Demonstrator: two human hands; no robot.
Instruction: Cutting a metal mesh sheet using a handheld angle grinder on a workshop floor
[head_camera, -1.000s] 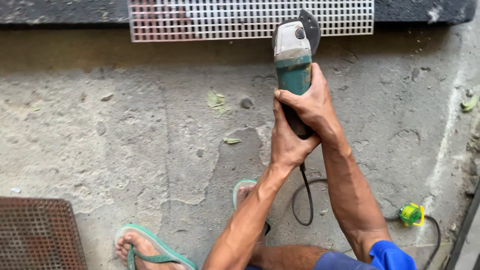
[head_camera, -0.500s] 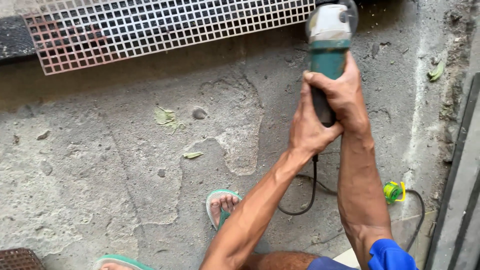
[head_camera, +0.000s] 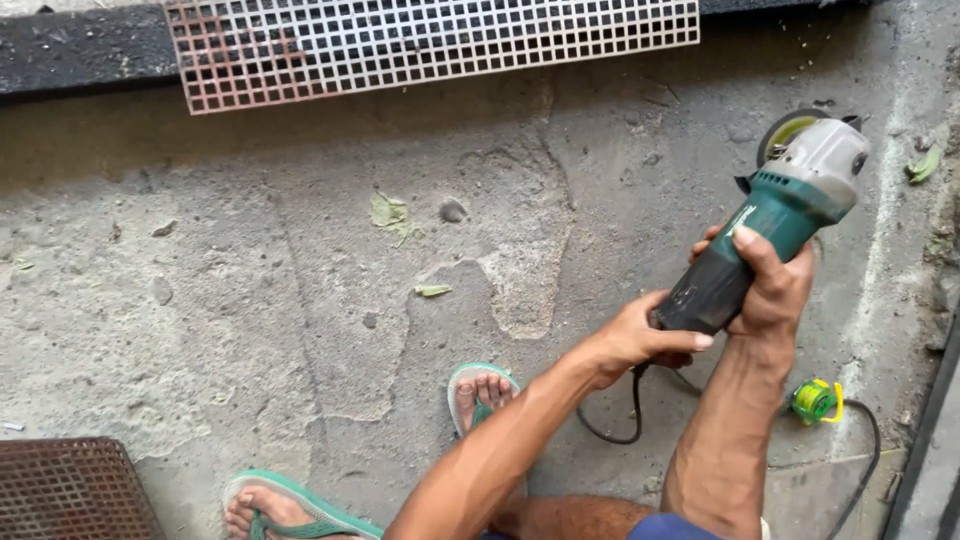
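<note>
I hold a green and grey angle grinder (head_camera: 775, 220) in both hands, tilted up to the right over the concrete floor. My right hand (head_camera: 768, 285) wraps the dark body from the far side. My left hand (head_camera: 640, 338) grips the rear end of the handle, where the black cord (head_camera: 634, 412) leaves it. The grinder's disc and guard (head_camera: 785, 132) point away from me. A long white perforated metal grid (head_camera: 430, 45) lies along the far edge, apart from the tool.
My feet in green flip-flops (head_camera: 480, 392) stand on the cracked concrete. A rusty mesh panel (head_camera: 70, 490) lies at the lower left. A small green and yellow object (head_camera: 815, 400) sits by the cord at the right, near a dark metal edge (head_camera: 925, 450).
The grinder and both hands have swung down and to the right, away from the white grid; the tool now tilts to the right instead of pointing straight at the grid.
</note>
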